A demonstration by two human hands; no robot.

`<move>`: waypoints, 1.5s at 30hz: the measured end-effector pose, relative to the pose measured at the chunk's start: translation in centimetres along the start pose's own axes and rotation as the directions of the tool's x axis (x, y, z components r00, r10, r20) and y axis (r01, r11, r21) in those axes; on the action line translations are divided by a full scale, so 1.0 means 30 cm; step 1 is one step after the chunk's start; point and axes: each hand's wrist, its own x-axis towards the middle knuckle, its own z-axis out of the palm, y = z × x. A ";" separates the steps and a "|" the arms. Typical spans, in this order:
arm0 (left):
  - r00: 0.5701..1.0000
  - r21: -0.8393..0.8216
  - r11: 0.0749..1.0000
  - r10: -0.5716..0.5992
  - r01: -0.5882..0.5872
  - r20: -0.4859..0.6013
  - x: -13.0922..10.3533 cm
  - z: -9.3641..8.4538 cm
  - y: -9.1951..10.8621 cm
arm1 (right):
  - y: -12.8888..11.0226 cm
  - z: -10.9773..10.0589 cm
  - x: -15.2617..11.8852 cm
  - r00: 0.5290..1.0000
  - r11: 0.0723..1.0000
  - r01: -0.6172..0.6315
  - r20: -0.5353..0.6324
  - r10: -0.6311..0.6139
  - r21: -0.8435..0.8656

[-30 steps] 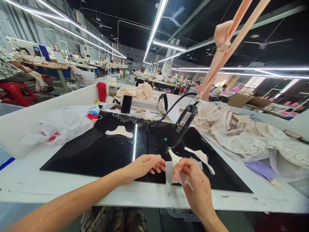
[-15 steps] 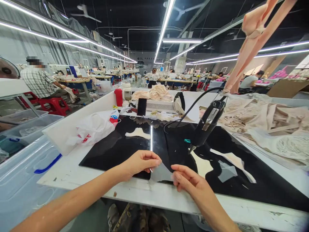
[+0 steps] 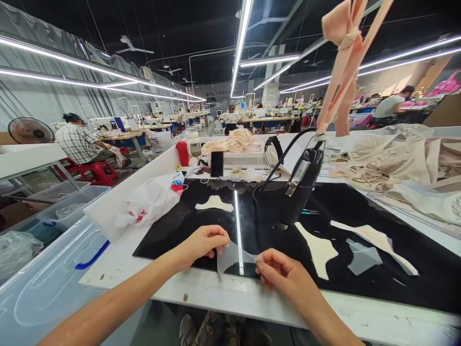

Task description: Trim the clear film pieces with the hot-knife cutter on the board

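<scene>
A thin translucent sheet piece (image 3: 230,257) is stretched between my hands, just above the front edge of the black board (image 3: 169,235). My left hand (image 3: 207,244) pinches its upper left corner. At the other end, my right hand (image 3: 275,266) grips its right tip between thumb and fingers. To the right lie a cream fabric piece (image 3: 320,250), another translucent piece (image 3: 363,257) and a long pale fabric piece (image 3: 374,242). One more cream piece (image 3: 214,203) rests farther back on the board.
A black handheld heat tool (image 3: 304,185) hangs from a peach fabric strip (image 3: 338,81) over the board. Teal tweezers (image 3: 310,212) lie behind it. A white plastic bag (image 3: 153,197) sits at left, a phone (image 3: 216,164) at the back, and heaped beige fabric (image 3: 406,158) at right.
The view has turned slightly. My right hand now pinches the sheet's tip, and the sheet is spread wider between both hands. The hanging tool appears more upright.
</scene>
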 end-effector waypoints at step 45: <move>0.711 0.731 0.321 0.632 -0.602 0.309 0.145 -0.074 -0.158 | 0.057 -0.505 -0.138 0.844 0.530 0.006 -0.281 -0.458 -0.848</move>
